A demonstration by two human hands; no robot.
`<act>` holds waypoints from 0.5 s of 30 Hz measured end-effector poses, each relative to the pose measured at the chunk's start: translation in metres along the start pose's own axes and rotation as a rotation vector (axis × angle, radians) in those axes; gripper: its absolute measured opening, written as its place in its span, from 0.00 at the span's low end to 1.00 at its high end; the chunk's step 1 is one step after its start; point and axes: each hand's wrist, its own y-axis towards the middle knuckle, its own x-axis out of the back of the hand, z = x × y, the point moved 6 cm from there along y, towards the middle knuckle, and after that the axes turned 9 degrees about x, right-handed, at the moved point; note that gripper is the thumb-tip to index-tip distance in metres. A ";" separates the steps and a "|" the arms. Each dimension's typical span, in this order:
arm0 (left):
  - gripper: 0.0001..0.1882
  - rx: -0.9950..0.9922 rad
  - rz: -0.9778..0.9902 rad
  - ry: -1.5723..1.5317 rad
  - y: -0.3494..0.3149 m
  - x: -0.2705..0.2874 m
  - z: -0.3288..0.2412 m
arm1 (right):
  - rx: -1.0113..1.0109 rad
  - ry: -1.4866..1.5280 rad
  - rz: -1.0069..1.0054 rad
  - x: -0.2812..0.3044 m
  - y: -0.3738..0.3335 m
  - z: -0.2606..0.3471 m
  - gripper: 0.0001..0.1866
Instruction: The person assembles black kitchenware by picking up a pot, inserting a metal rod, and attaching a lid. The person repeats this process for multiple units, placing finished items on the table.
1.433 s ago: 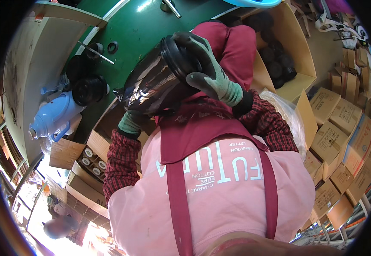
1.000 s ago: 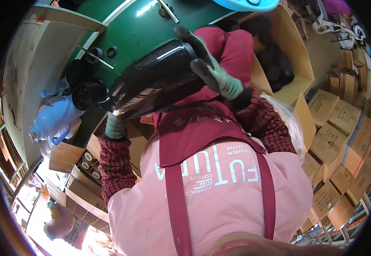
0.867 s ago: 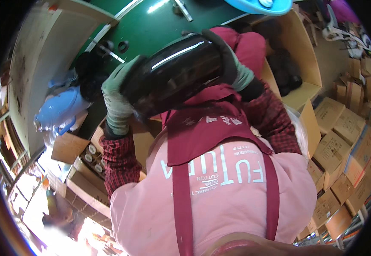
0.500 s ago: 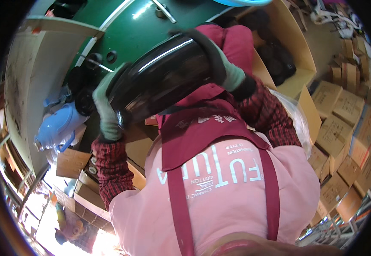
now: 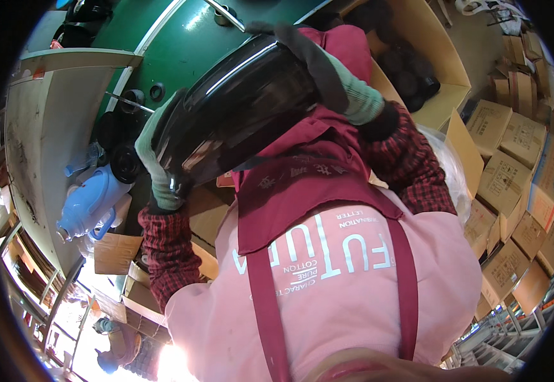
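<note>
Between my two gloved hands is a large glossy black drum-like piece (image 5: 245, 95) with a curved, shiny wall, held slantwise in front of my apron. My left hand (image 5: 158, 156), in a green glove with dark-coated fingers, grips its left end. At the opposite end, my right hand (image 5: 337, 79) wraps dark glove fingers over the upper right edge. The inside of the piece and most of my fingertips are hidden, and its exact kind cannot be made out.
Beyond my hands is a green worktop (image 5: 178, 60) with a small black ring (image 5: 156, 92) and a metal rod (image 5: 129, 102). A blue jug (image 5: 92, 202) stands at left. An open carton (image 5: 452, 99) holds dark round parts (image 5: 407, 76); stacked cartons (image 5: 503, 181) fill the right. Another person (image 5: 121, 344) is at lower left.
Both hands keep their hold on the black drum-like piece, which has shifted slightly upward in view. The surroundings have moved a little with the head's motion.
</note>
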 end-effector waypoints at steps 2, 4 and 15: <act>0.32 -0.286 0.039 0.242 -0.040 -0.003 0.055 | 0.397 -0.561 0.043 0.013 0.009 -0.001 0.25; 0.33 -0.489 0.063 0.508 -0.073 -0.019 0.096 | 0.507 -0.647 0.068 -0.018 -0.002 0.032 0.26; 0.19 0.294 0.308 -0.127 0.039 -0.008 -0.007 | -0.076 0.230 -0.335 0.009 -0.032 -0.059 0.27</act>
